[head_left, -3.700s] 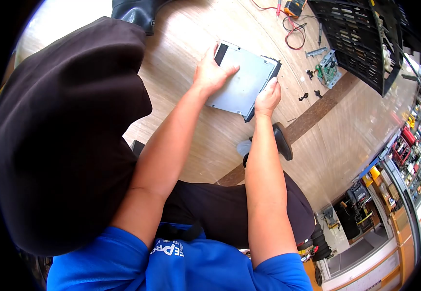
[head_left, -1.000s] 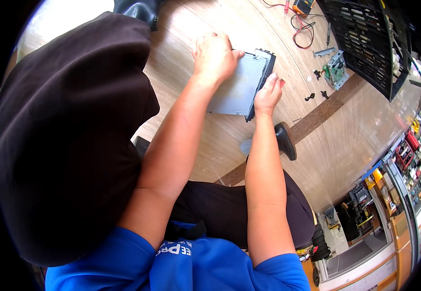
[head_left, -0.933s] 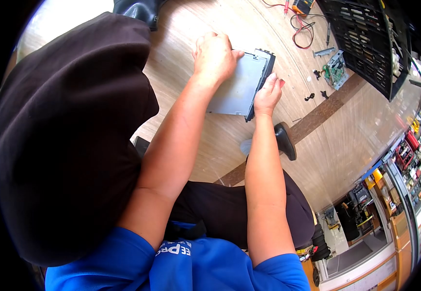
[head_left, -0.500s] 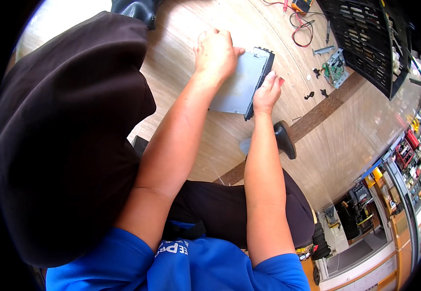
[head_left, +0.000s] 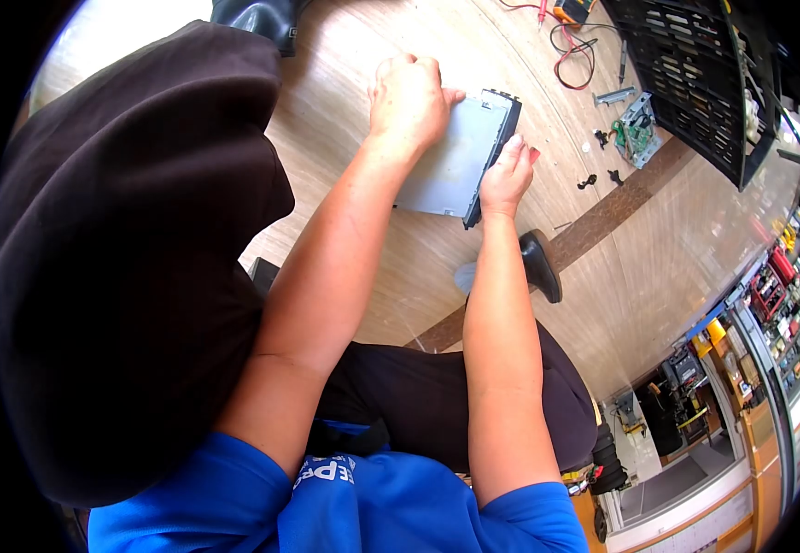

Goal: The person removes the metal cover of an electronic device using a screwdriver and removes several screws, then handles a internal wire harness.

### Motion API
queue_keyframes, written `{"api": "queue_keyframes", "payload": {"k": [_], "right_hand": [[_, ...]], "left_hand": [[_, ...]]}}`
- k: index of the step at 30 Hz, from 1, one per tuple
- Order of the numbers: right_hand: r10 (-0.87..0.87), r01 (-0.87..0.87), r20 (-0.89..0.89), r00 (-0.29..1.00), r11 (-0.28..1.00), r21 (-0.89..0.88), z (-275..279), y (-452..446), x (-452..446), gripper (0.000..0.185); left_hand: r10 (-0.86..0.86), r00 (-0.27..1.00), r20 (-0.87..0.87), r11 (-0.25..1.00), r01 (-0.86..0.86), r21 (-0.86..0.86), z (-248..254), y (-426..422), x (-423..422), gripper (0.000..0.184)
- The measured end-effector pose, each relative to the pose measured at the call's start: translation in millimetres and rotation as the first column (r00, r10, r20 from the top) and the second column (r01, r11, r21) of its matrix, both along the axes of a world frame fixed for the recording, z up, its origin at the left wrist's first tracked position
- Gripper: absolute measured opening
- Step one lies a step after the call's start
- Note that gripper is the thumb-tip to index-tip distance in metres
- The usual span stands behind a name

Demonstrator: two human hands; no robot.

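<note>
Between my hands is a flat grey metal unit (head_left: 464,152) with a black strip along its right edge, like a computer disc drive. My left hand (head_left: 409,103) is closed at its far left side, fingers curled and thumb pointing toward the top of the panel. The left fingertips are partly hidden. My right hand (head_left: 508,180) grips the black edge, with the thumb extended along it. A little red shows beside the right fingertips; I cannot make out what it is.
Small black clips (head_left: 588,182) and a green circuit board in a metal bracket (head_left: 637,131) lie to the right. Beyond stand a perforated black panel (head_left: 694,74), red and black test leads (head_left: 577,64) and a yellow meter (head_left: 573,11). A dark shoe (head_left: 540,265) is below my right hand.
Almost nothing differs. Both hands keep their hold on the grey unit, with only a very slight shift of the left arm.
</note>
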State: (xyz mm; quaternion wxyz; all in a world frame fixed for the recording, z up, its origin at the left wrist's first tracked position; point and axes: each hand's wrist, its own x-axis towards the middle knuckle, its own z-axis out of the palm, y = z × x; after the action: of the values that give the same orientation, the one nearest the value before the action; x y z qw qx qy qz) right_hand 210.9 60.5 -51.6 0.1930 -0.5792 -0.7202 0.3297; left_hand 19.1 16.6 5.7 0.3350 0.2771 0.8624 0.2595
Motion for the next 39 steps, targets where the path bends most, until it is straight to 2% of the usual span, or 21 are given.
{"api": "queue_keyframes", "payload": {"k": [8,10,12,19,21,22,25,29,31,39], "right_hand": [[0.000,0.000,0.013,1.000,1.000,0.014,0,-1,1,0.046],[-0.004,0.004,0.022,1.000,1.000,0.012,4,0,-3,0.046],[-0.035,0.036,0.009,0.999,0.995,-0.089,8,-1,-4,0.040],[-0.018,0.018,-0.001,1.000,0.996,-0.085,11,-1,-4,0.040],[0.070,-0.071,0.015,0.997,0.993,0.091,5,0,-4,0.038],[0.067,-0.068,0.016,0.998,0.993,0.093,6,-1,-4,0.038],[0.025,-0.025,0.002,1.000,0.998,-0.050,9,-2,-4,0.034],[0.026,-0.025,0.000,1.000,0.998,-0.063,9,-2,-4,0.033],[0.115,-0.121,0.059,0.992,0.987,0.110,6,-2,-3,0.027],[0.108,-0.126,0.125,0.986,0.981,0.146,9,-3,-5,0.029]], "left_hand": [[0.016,0.999,-0.043,1.000,-0.015,0.011,-3,-1,1,0.038],[0.024,1.000,-0.004,1.000,-0.024,-0.002,-2,-1,-1,0.040],[0.030,0.999,0.014,0.999,-0.030,-0.016,-1,-2,-3,0.041],[0.032,0.999,0.021,0.999,-0.032,-0.025,0,-4,-5,0.043],[0.029,0.999,0.027,0.999,-0.028,-0.029,2,-4,-8,0.043],[0.028,0.999,0.033,0.999,-0.027,-0.035,2,-3,-9,0.044],[0.019,0.999,0.041,0.997,-0.016,-0.070,6,-2,-10,0.045],[0.063,0.996,0.068,0.993,-0.056,-0.108,13,0,-13,0.046],[0.076,0.993,0.091,0.986,-0.062,-0.153,18,1,-13,0.047],[0.060,0.998,0.034,0.987,-0.055,-0.148,18,2,-11,0.048]]}}
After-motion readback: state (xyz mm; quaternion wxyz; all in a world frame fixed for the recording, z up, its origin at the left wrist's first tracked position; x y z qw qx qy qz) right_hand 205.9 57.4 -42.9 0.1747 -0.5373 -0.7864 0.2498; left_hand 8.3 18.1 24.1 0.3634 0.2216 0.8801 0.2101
